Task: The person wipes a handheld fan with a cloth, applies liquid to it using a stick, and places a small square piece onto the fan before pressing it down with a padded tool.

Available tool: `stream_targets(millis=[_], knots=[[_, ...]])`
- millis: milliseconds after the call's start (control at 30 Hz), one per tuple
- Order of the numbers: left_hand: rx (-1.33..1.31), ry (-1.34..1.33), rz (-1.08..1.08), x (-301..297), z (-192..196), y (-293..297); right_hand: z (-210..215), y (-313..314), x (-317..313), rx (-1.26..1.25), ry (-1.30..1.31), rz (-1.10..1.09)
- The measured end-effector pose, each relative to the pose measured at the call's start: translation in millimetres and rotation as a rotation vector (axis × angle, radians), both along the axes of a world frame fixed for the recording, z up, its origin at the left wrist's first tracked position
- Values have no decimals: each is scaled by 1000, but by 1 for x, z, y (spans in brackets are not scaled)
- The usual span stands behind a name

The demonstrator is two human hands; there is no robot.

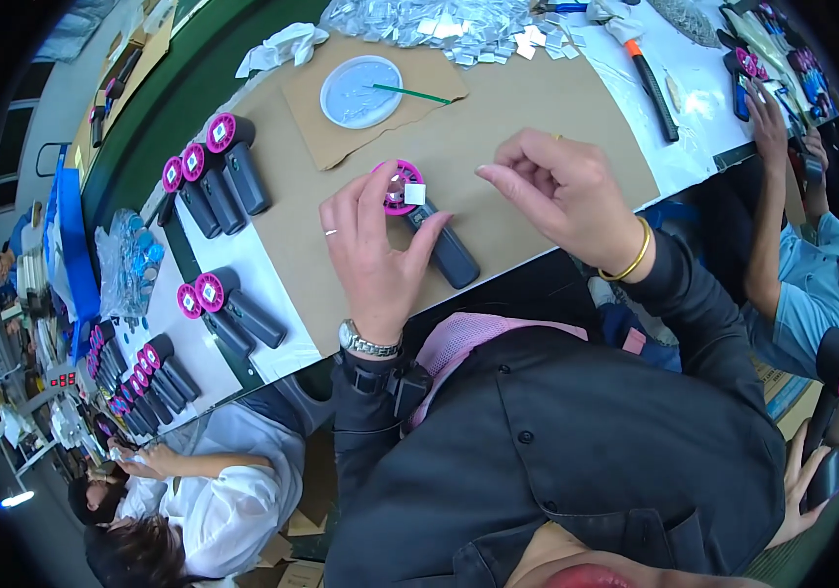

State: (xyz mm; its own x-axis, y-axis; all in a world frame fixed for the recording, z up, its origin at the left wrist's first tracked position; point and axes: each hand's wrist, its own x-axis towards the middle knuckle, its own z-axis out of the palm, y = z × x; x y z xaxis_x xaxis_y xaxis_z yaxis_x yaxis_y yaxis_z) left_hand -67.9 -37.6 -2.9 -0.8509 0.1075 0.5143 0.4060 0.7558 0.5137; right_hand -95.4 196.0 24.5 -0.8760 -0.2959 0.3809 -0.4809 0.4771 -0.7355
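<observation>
Down on the brown cardboard sheet (537,108) that covers the workbench, the left hand (375,250) rests over a small handheld fan (429,225) with a magenta round head and a dark grey handle; its thumb and forefinger curl around the head and touch it, steadying it flat on the sheet. A small white square pad (415,194) sits on the face of the fan head. Just to the right, the right hand (561,196) hovers above the sheet with thumb and forefinger pressed together as if pinching something too small to make out, the other fingers loosely curled. Farther left lie three more fans (214,171) side by side, and a white round lid (360,91) with a green stick (411,94) lies beyond.
</observation>
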Motion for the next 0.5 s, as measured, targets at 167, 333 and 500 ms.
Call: stream_targets(millis=[167, 333, 500], knots=[[18, 23, 17, -6, -7, -2, 13, -4, -22, 153, 90, 29], [153, 26, 45, -1, -10, -16, 12, -10, -58, 223, 230, 46], [247, -24, 27, -1, -20, -23, -8, -18, -90, 364, 453, 37]])
